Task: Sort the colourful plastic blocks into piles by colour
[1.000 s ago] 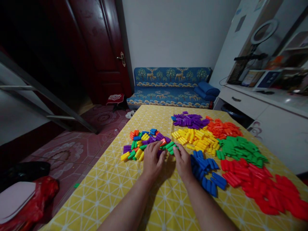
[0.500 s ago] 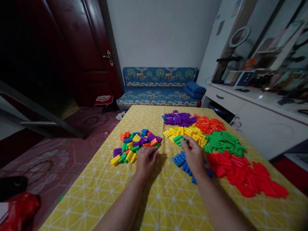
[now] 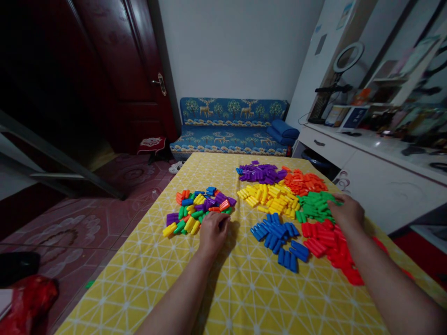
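Note:
A mixed heap of small plastic building pieces (image 3: pixel 190 214) in several colours lies on the left of the table. At its near right edge rests my left hand (image 3: pixel 213 230), fingers curled together; whatever they hold is hidden. My right hand (image 3: pixel 345 214) reaches over the right end of the green plastic pieces (image 3: pixel 314 204), its fingers pinched on green at the fingertips. Just below that hand spread the red plastic pieces (image 3: pixel 328 239), partly covered by my forearm. Nearer the middle are blue plastic pieces (image 3: pixel 275 230), with yellow plastic pieces (image 3: pixel 268 197) behind them.
Purple plastic pieces (image 3: pixel 260 173) and orange plastic pieces (image 3: pixel 303 180) lie toward the table's far side. A yellow patterned cloth (image 3: pixel 230 288) covers the table. Beyond it stands a blue sofa (image 3: pixel 230 132); a white cabinet (image 3: pixel 384 174) is on the right.
My right hand has moved right, carrying green pieces from above the yellow and blue piles to the green pile. The blue pile is now uncovered. My left hand has hardly moved.

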A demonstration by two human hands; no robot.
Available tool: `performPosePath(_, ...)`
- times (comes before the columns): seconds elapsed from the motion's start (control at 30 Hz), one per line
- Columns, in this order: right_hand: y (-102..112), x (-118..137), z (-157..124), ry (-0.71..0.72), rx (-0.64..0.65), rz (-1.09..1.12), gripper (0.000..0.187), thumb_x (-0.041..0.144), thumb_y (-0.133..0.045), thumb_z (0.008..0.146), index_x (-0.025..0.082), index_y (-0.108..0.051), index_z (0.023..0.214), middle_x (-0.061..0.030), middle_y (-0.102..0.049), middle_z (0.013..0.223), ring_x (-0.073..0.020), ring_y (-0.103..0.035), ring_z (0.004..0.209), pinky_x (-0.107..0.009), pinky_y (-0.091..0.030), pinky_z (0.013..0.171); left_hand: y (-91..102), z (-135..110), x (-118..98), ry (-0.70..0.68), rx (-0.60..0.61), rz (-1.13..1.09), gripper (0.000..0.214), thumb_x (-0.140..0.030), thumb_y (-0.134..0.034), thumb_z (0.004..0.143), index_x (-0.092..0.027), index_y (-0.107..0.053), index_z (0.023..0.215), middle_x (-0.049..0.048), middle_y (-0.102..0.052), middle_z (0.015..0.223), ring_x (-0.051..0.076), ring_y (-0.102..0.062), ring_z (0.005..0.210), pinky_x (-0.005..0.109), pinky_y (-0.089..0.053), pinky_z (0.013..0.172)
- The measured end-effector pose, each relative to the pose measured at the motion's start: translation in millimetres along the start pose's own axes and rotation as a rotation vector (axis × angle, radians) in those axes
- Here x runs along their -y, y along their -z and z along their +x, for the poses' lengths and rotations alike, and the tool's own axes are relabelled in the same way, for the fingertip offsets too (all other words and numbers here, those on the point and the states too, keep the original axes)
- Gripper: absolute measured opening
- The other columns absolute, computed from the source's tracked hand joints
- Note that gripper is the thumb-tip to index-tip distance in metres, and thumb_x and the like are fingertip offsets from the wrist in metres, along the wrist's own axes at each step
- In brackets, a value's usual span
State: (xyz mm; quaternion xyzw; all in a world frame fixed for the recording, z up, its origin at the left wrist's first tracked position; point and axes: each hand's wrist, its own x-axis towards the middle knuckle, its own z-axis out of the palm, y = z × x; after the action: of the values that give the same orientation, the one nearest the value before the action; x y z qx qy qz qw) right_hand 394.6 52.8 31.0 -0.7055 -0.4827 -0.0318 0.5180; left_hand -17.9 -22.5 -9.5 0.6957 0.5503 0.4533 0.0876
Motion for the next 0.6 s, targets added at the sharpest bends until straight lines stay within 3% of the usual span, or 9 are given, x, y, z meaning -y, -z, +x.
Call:
performPosePath(0.13,-18,52,-45,0.155,0.059,-0.054,0.026,0.021,-0.061,0.075,0.015,-0.071,0.099,-0.0157,-0.067,0.099,-0.0201,-0.06,0.07,-0.04,-0.049,0.075,-0.3,-1,1,0.027,-0.023,0.01,0.015,-0.019,-0.058,0.085,-0.019,-0.072,0.09,0.0057,-0.073,0.085,0.02,-0.065,0.083,0.031,-0.048,0.075)
performPosePath(0.27,-54,121,-114,0.381,0.444,0.241,0.024,0.021,-0.05,0.083,0.02,-0.071,0.096,-0.0086,-0.068,0.101,-0.0208,-0.064,0.09,-0.034,-0.053,0.078,3.3,-1,-3,0.078,-0.048,0.09,0.015,-0.018,-0.058,0.084,-0.02,-0.072,0.088,0.0053,-0.073,0.085,0.02,-0.065,0.082,0.031,-0.047,0.073)
performPosePath(0.33,-75,149,-143,0.463,0.643,0.298,0.033,0.014,-0.049,0.082,0.022,-0.069,0.107,-0.0074,-0.067,0.11,-0.0202,-0.063,0.1,-0.037,-0.052,0.089,5.4,-1,-5,0.103,-0.065,0.133,0.014,-0.019,-0.058,0.084,-0.021,-0.072,0.087,0.005,-0.074,0.085,0.021,-0.065,0.081,0.032,-0.046,0.072)
performPosePath(0.4,-93,170,-164,0.511,0.761,0.261,0.046,0.009,-0.05,0.079,0.022,-0.063,0.121,-0.0078,-0.065,0.122,-0.0206,-0.06,0.112,-0.039,-0.047,0.1,6.9,-1,-7,0.118,-0.07,0.152,0.014,-0.02,-0.058,0.084,-0.021,-0.072,0.087,0.0049,-0.074,0.085,0.022,-0.064,0.081,0.033,-0.046,0.072)
performPosePath(0.5,-114,187,-177,0.54,0.806,0.108,0.062,0.007,-0.055,0.077,0.02,-0.053,0.137,-0.0098,-0.061,0.132,-0.0227,-0.054,0.121,-0.04,-0.043,0.105,8.1,-1,-9,0.121,-0.061,0.147,0.013,-0.021,-0.059,0.084,-0.02,-0.07,0.09,0.0049,-0.072,0.087,0.021,-0.064,0.084,0.033,-0.046,0.076)
performPosePath(0.6,-122,194,-180,0.596,0.819,-0.009,0.065,0.006,-0.058,0.075,0.021,-0.052,0.138,-0.0092,-0.058,0.135,-0.0245,-0.051,0.122,-0.039,-0.042,0.105,8.6,-1,-10,0.142,-0.08,0.126,0.016,-0.022,-0.059,0.084,-0.02,-0.066,0.098,0.0049,-0.068,0.089,0.021,-0.063,0.084,0.032,-0.047,0.075)
